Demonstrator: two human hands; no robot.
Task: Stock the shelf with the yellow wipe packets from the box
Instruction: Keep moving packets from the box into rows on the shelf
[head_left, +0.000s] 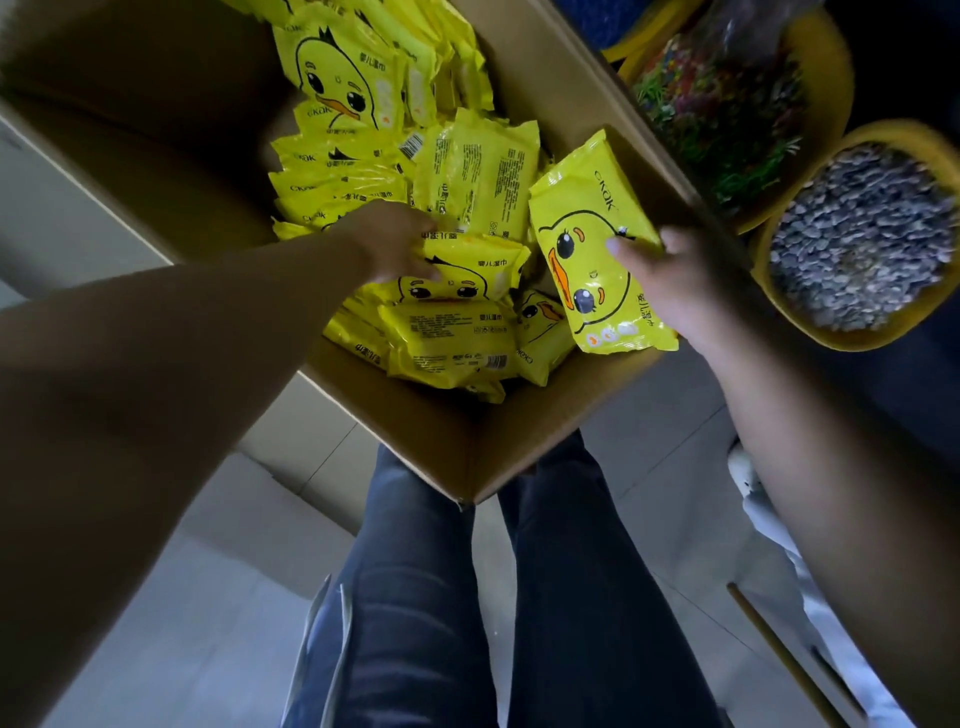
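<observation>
Over the box (156, 171), right hand (670, 280) gripping a packet (597, 249), left hand (387, 239) fingertips hidden, grasp unclear

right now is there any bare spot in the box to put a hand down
Yes: the far left of the box shows bare cardboard beside the piled packets. The middle and near corner are crowded with packets, where the left hand is reaching. The right hand holds a packet at the right wall.
</observation>
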